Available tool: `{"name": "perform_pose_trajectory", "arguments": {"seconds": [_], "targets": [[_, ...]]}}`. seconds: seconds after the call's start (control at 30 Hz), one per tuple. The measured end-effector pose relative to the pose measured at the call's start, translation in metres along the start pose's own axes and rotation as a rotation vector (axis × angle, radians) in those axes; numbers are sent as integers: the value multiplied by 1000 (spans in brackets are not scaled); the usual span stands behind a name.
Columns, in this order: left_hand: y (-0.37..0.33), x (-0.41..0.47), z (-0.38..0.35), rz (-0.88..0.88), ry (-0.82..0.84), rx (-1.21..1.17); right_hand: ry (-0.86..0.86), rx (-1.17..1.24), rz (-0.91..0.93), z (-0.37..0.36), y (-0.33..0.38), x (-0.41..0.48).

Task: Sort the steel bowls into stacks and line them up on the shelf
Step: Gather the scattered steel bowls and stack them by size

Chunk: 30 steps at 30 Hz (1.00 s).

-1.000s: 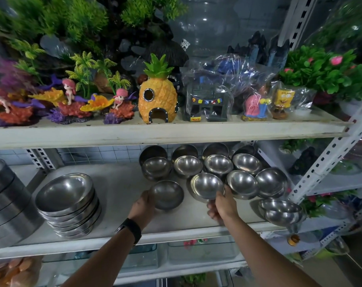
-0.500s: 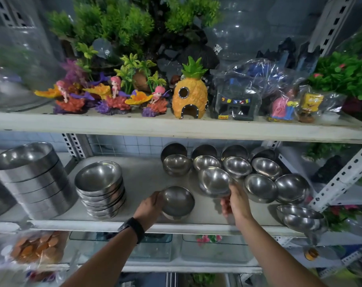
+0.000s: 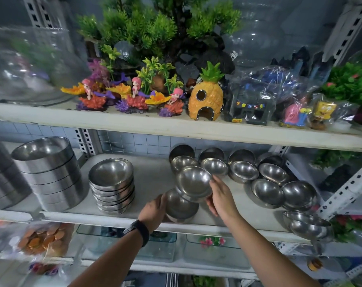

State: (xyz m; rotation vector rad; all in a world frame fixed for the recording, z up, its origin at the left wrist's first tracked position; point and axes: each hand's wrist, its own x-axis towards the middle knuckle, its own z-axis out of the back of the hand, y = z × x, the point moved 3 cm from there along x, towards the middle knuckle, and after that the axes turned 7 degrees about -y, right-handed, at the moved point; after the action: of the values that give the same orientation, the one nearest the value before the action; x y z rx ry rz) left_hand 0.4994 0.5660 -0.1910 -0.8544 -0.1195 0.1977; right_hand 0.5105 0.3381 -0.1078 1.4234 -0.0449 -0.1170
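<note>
— So, the right hand (image 3: 221,197): what has it got?

— Its fingers are curled on the rim of a small steel bowl (image 3: 193,181), held clear of the shelf (image 3: 155,175) and tipped with its mouth toward the camera. I'd guess the tilt is there to slide it into the one below.

— And the left hand (image 3: 155,210)?

— It is wrapped against the side of a second bowl (image 3: 181,207), which sits on the shelf near the front edge. Most likely it is steadying that one as the base of a new stack. The tipped bowl overlaps its far rim; whether they touch I cannot tell.

— What lies around them?

— To the right, the loose bowls (image 3: 267,191) of similar size sit singly or in twos, well short of a tidy line. Left of the hands a stack of wider bowls (image 3: 111,183) stands upright, and beyond it is a taller stack of straight-walled pans (image 3: 47,172).

— Any worry?

— At the far right, two bowls (image 3: 306,224) sit low past the shelf's front corner. I cannot tell how they are supported, so they seem the likeliest to slip.
</note>
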Motion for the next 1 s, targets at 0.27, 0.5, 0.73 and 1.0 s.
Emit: {"name": "perform_pose_trajectory", "arguments": {"seconds": [0.27, 0.5, 0.73, 1.0], "targets": [[-3, -7, 7, 138, 75, -135, 48, -330, 55, -21, -23, 1], [3, -4, 7, 227, 94, -131, 59, -460, 32, -29, -31, 1], [0, -5, 8, 302, 105, -189, 86, -616, 46, -29, -35, 3], [7, -1, 4, 250, 147, -115, 132, -1059, 197, -27, -40, 5]]}}
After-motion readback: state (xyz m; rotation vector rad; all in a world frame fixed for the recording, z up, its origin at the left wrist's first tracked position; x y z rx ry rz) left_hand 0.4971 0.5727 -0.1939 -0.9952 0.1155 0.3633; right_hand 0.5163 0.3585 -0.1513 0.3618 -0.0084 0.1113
